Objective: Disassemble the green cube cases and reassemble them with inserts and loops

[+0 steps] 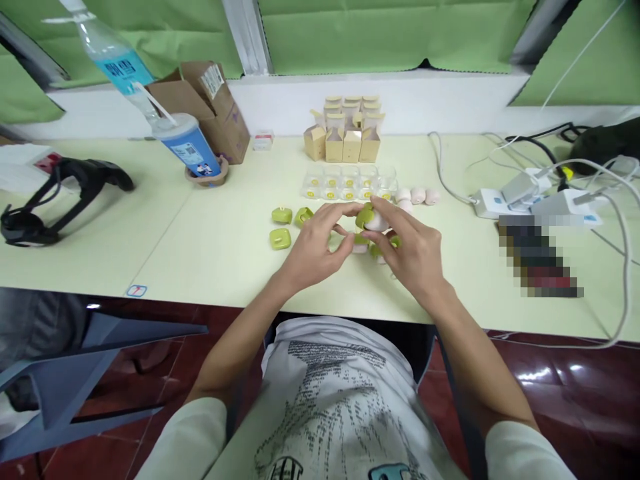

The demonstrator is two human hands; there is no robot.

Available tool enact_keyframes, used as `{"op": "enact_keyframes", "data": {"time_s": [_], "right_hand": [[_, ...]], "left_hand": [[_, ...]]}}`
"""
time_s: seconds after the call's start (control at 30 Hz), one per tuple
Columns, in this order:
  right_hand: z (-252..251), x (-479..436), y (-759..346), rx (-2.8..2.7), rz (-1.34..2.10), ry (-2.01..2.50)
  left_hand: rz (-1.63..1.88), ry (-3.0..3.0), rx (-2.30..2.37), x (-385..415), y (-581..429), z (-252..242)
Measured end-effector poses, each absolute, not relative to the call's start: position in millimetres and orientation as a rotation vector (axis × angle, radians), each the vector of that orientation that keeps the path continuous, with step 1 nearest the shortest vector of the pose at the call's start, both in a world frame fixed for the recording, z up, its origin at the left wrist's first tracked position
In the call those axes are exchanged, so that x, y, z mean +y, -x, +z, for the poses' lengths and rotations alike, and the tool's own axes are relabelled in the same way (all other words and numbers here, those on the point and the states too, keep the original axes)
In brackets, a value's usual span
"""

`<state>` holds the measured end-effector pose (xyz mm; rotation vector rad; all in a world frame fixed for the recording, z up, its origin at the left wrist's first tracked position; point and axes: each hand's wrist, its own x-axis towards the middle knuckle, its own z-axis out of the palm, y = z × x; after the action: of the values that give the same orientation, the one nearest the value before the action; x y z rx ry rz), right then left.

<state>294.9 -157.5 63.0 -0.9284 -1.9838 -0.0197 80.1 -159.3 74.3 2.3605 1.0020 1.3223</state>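
My right hand (415, 253) pinches a pale pink-white rounded piece (376, 223) between thumb and fingertips, just above the table. A green cap (365, 215) sits against this piece on its left side. My left hand (320, 247) curls in from the left, its index fingertip touching the green cap; its grip is partly hidden. Below the hands are more green and pale pink pieces (361, 245), partly covered by my fingers. Left of my left hand lie loose green caps (281, 238). Several pale pink rounded pieces (418, 195) rest beyond my right hand.
Behind the hands stands a clear plastic tray (350, 181) with yellow marks, then small open cardboard boxes (353, 133). At left are a blue cup (190, 147), a bottle (117, 60), a brown carton (220, 107) and a black headset (75, 187). Chargers (565, 207) and cables lie right.
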Motion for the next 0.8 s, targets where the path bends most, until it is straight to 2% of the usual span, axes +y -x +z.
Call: {"op": "enact_keyframes", "data": {"time_s": [0.23,0.47,0.8], "right_hand": [[62,-158,-300,-2.106,-0.364,0.941],[67,-163,-297,-2.066,-0.385,0.948],[68,-166,-291,-2.094,-0.201,0.983]], "left_hand": [[1.457,-2.459,1.049,-157,-81,71],[1.751,-2.686,0.938,-153,-83,66],[1.431,-2.703,1.233,-158,-88,58]]}}
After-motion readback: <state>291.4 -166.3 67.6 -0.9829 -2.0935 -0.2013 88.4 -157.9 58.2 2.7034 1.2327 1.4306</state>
